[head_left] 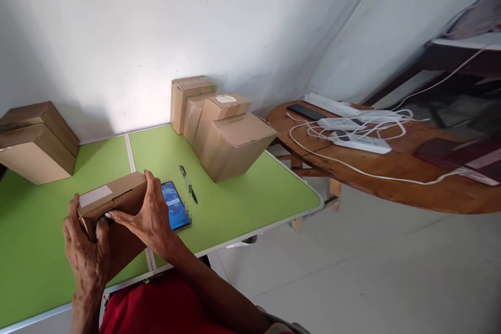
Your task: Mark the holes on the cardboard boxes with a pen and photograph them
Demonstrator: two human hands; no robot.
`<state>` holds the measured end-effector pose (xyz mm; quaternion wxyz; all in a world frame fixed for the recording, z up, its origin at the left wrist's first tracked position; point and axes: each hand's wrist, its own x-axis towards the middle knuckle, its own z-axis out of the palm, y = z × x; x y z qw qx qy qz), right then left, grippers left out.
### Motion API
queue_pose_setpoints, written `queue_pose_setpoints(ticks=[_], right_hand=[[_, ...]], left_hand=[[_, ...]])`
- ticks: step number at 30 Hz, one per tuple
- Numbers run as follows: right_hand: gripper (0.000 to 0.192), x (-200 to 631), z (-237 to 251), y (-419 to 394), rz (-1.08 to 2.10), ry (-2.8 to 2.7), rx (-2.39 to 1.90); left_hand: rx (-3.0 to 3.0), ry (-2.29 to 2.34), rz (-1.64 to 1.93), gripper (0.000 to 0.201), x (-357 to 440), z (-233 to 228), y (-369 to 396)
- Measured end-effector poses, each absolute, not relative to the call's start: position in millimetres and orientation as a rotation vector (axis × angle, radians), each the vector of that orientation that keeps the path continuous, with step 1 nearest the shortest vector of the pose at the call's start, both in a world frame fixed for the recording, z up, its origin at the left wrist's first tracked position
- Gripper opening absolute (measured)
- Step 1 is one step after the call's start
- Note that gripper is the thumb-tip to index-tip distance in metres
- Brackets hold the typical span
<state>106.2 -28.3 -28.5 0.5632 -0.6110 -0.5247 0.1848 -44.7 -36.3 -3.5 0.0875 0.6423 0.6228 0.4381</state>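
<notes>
Small brown cardboard box [111,203] with white label, at near edge of green counter [242,203], enclosed by left grip [88,250] and right grip [151,216]. Beyond: one phone [176,206], one pen [188,183], five more boxes.

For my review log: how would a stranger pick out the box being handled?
Start at the green table; near its front edge, beside the phone, is the box gripped by the left hand and right hand. Unlike the other boxes, which rest by the wall untouched, it is held and has a pale label on top.
</notes>
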Motion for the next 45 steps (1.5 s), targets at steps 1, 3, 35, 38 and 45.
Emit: queue_pose_setpoints(ticks=[1, 3, 35, 38, 45], right_hand=[[0.121, 107.8, -27.7, -27.6, 0.413, -1.229, -1.427], [0.111, 111.3, -26.2, -26.4, 0.368, -1.219, -1.392], [0.019, 256.9, -70.0, -30.3, 0.618, -1.159, -2.417], [0.008, 259.4, -74.5, -23.3, 0.638, -1.134, -2.375], [0.020, 238.7, -51.3, -29.5, 0.687, -1.047, -1.776]], left_hand=[[1.936, 1.840, 1.308, 0.081, -44.5, -3.5, -35.5], [1.987, 1.804, 1.300, 0.085, -45.4, -4.2, -33.7], [1.288, 1.659, 1.081, 0.108, -61.4, -36.7, -0.4], [1.274, 1.572, 1.103, 0.106, -61.3, -37.1, -5.0], [1.272, 1.413, 1.163, 0.101, -59.3, -34.4, -17.0]])
